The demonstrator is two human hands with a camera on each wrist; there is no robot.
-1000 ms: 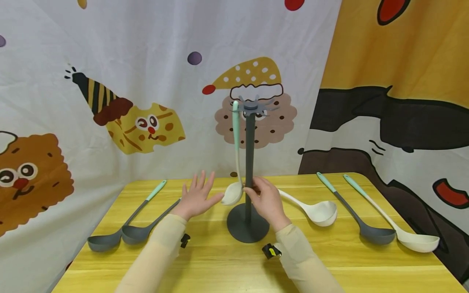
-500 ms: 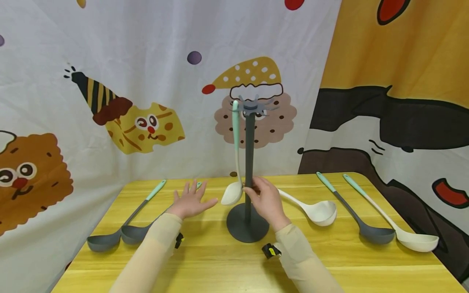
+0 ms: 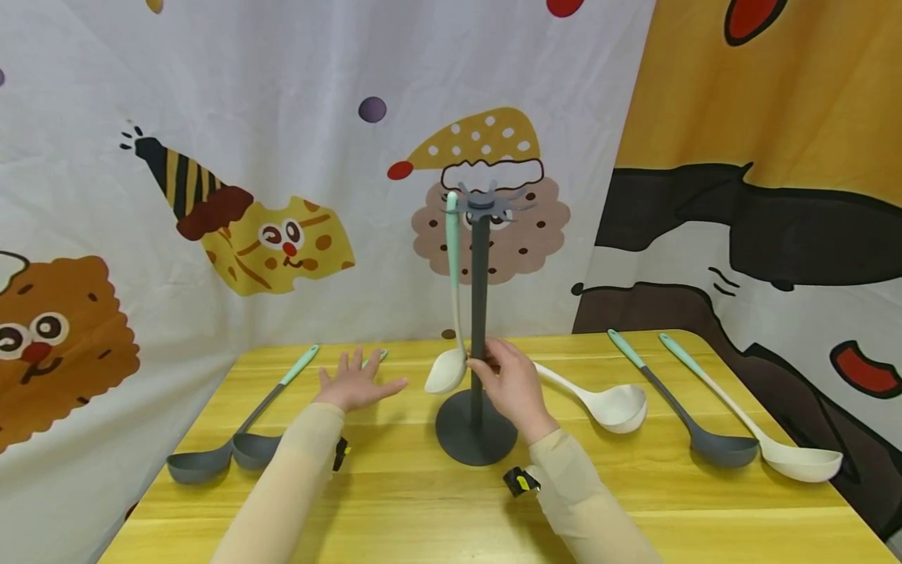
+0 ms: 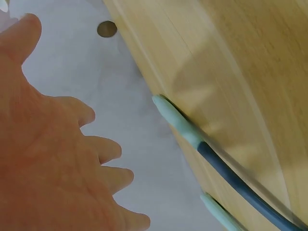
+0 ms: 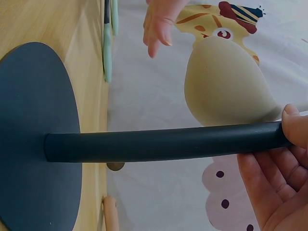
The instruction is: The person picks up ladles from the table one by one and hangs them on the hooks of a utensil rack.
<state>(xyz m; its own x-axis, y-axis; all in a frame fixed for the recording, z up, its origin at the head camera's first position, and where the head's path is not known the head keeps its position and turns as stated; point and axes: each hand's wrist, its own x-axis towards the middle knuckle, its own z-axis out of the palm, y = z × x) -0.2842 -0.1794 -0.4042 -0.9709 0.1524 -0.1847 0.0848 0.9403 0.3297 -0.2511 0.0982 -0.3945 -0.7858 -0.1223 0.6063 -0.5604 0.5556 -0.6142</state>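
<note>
A dark grey stand (image 3: 479, 298) with hooks at its top rises from a round base. One white ladle (image 3: 446, 371) with a mint handle hangs from its left side, bowl downward. My right hand (image 3: 513, 385) holds the pole beside that bowl; in the right wrist view its thumb (image 5: 294, 126) and fingers lie on either side of the pole. My left hand (image 3: 355, 382) is spread, fingers apart and holding nothing, left of the stand. It overlaps a grey ladle (image 3: 257, 452) on the table, hiding part of the shaft. That ladle's mint handle (image 4: 177, 118) shows in the left wrist view.
Another grey ladle (image 3: 200, 465) lies at the table's left. Right of the stand lies a white ladle (image 3: 617, 409). Farther right are a grey ladle (image 3: 723, 450) and a white one. A printed curtain (image 3: 395, 266) hangs behind the table (image 3: 423, 517).
My left hand has drawn away from the hanging ladle's bowl, moving left and slightly down over the grey ladle. My right hand stays on the pole, and the hanging ladle keeps its place.
</note>
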